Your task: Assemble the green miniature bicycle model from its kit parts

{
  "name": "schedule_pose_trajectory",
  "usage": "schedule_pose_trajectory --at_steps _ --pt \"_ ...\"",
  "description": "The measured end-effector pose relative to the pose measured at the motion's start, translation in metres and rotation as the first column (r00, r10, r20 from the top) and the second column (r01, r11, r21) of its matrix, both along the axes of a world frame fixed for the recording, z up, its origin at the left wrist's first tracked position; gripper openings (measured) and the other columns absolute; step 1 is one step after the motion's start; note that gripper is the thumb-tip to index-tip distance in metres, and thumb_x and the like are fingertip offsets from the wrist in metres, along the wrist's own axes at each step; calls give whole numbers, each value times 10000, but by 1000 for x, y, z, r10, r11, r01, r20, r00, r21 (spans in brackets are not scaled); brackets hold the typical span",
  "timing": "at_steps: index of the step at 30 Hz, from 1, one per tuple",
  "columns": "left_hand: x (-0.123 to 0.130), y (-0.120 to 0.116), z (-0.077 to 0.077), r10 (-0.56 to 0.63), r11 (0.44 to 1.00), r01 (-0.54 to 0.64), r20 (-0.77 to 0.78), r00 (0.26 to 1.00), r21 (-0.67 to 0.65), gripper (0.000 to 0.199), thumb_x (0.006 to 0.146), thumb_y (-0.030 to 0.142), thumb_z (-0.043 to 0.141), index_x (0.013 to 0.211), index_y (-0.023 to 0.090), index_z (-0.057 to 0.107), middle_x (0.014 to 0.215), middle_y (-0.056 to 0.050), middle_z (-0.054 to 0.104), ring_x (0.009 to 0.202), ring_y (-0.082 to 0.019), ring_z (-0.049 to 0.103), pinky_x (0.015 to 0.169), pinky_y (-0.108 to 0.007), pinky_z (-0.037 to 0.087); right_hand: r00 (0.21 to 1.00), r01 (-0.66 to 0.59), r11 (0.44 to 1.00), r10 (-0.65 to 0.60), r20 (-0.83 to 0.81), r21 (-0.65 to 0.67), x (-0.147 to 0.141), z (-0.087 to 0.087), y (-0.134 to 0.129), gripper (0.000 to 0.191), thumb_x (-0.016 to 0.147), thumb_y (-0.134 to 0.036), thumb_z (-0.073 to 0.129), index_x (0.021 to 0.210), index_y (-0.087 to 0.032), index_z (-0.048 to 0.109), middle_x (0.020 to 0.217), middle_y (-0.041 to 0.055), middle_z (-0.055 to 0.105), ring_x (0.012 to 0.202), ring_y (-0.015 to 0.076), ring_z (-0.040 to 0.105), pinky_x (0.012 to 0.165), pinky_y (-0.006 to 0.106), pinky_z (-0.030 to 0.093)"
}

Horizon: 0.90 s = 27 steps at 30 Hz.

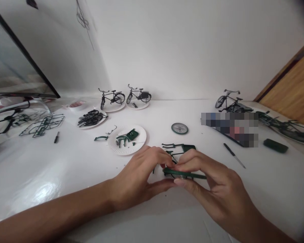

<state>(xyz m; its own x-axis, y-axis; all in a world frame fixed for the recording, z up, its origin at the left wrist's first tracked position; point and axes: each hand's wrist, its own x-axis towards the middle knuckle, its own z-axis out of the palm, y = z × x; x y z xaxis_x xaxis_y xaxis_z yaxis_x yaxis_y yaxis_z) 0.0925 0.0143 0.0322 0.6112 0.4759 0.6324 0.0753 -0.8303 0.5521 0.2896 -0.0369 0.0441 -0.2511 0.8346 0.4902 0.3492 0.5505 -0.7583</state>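
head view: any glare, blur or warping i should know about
Head view: bright glare on the white tabletop at lower left; dark upper right corner; straight edges slant outward; pixelated block right of the spoked wheel; distant model bicycles look slightly soft.

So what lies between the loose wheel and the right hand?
Head view: a flat green panel and thin green parts, between wheel and right hand.

Both hands (145, 172) (214, 184) meet, fingers curled and thumbs beneath, forearms angled inward.
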Motion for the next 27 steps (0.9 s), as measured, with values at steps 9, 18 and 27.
schedule_pose_trajectory --at_steps 9,18,27 --pt "-2 0 -2 0 1000 0 13 1000 -7 147 927 154 611 1028 185 509 906 -53 649 794 -140 594 714 -284 502 1000 23 997 -23 -7 -77 1 -2 -4 177 869 -149 663 1003 -258 628 994 0 662 955 150 637 817 255 519" --pt "-2 0 1 24 986 -19 -29 999 163 299 903 165 660 1137 163 473 956 -55 658 832 -146 610 775 -300 499 999 41 999 -41 35 19 4 -2 -2 190 889 -108 629 987 -268 654 960 -10 664 925 138 636 803 249 517" --pt "-4 -1 7 190 899 -96 -185 964 428 526 935 224 628 1386 129 373 1160 -114 634 1043 -198 586 860 -346 454 992 95 990 -86 88 -103 1 8 -4 77 889 -193 621 928 -259 631 910 -16 676 941 162 661 767 236 552"
